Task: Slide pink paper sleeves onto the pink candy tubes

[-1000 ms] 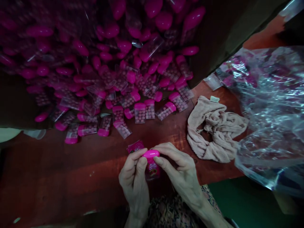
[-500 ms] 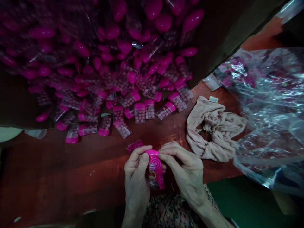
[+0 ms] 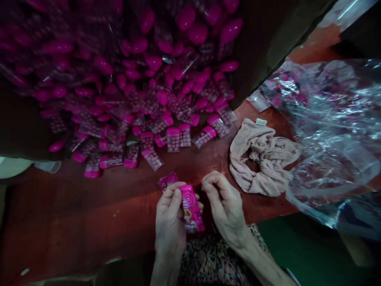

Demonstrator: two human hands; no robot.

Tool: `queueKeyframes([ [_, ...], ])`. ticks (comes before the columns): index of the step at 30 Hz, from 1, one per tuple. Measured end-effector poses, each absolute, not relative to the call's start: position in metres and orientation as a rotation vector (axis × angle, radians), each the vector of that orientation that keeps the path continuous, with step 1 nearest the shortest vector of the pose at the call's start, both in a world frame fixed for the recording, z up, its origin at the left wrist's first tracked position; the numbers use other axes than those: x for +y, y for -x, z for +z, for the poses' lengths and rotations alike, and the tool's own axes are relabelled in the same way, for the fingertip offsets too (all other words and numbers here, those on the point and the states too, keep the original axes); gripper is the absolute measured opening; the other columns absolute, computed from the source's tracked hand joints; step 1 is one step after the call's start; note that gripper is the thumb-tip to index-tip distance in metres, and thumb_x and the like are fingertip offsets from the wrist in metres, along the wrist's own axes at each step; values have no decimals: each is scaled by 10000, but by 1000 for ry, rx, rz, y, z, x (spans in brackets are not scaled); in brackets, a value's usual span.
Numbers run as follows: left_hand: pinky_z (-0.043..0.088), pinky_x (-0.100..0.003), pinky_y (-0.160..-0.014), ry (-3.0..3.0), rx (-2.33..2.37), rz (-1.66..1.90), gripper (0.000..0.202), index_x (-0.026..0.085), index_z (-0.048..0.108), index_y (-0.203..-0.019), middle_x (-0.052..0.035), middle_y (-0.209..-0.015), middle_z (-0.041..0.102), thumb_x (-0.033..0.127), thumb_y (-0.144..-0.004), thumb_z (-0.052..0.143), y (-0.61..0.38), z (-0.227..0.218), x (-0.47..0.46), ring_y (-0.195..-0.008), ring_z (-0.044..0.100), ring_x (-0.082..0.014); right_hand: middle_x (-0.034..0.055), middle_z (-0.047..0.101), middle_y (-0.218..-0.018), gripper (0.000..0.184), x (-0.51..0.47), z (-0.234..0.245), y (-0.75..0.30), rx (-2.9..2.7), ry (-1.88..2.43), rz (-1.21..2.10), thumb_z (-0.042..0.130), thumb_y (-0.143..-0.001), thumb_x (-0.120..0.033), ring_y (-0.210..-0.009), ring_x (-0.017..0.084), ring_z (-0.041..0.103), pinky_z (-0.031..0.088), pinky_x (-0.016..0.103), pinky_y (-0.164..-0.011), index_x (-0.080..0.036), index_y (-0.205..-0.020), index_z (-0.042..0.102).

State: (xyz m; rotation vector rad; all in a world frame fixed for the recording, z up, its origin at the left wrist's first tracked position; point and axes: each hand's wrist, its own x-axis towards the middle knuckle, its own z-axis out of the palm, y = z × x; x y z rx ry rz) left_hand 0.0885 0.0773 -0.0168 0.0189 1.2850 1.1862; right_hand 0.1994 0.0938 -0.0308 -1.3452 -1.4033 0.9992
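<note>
My left hand [image 3: 169, 222] grips a small pink-capped candy container [image 3: 191, 208] with a pink printed label on its front, held upright over the near table edge. Just right of the container, my right hand [image 3: 224, 202] is apart from it, its fingers curled with the tips pinched together; I cannot make out anything in them. A loose pink label [image 3: 167, 180] lies on the table behind my left hand. A large heap of clear candy containers with pink caps [image 3: 143, 87] spills across the back of the red table [image 3: 74, 210].
A crumpled beige cloth [image 3: 262, 159] lies right of my hands. A big crinkled clear plastic bag [image 3: 330, 135] with pink items inside covers the right side. A dark cardboard wall [image 3: 264, 43] rises behind the heap. Green floor [image 3: 312, 254] shows at lower right.
The container has turned from cap-up to label-forward in my left hand. My right hand has let go of it and drawn slightly to the right.
</note>
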Motion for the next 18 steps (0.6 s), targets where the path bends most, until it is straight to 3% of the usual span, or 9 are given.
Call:
queueKeyframes([
  [2, 504, -236, -582, -36, 1309, 1298, 178, 169, 622, -838, -15, -667, 677, 298, -726, 673, -89, -17, 76, -572, 630, -123, 9, 541, -780, 22, 88, -25, -198, -1386, 1368, 1039, 494, -859, -198, -710, 140, 547, 458, 246, -624, -198, -858, 516],
  [5, 496, -204, -574, -121, 1347, 1446, 146, 173, 634, -789, -10, -685, 683, 291, -719, 683, -91, -21, 73, -578, 618, -106, 20, 593, -805, 141, 80, -20, -191, -1487, 1348, 1064, 651, -759, -209, -747, 161, 576, 482, 258, -659, -187, -878, 579],
  [11, 488, -181, -654, -280, 1396, 1581, 69, 185, 662, -721, 14, -700, 689, 230, -694, 708, -97, -23, 64, -643, 620, -88, 17, 599, -771, 128, 70, -19, -186, -1395, 1285, 1071, 550, -837, -122, -692, 134, 576, 481, 230, -622, -190, -899, 639],
  [18, 515, -227, -691, -555, 1500, 1491, 155, 211, 714, -829, -12, -805, 735, 193, -675, 716, -88, -25, 53, -731, 666, -147, -1, 543, -702, 136, 75, -17, -199, -1182, 1227, 1376, 561, -848, -232, -641, 119, 523, 433, 216, -561, -193, -822, 689],
])
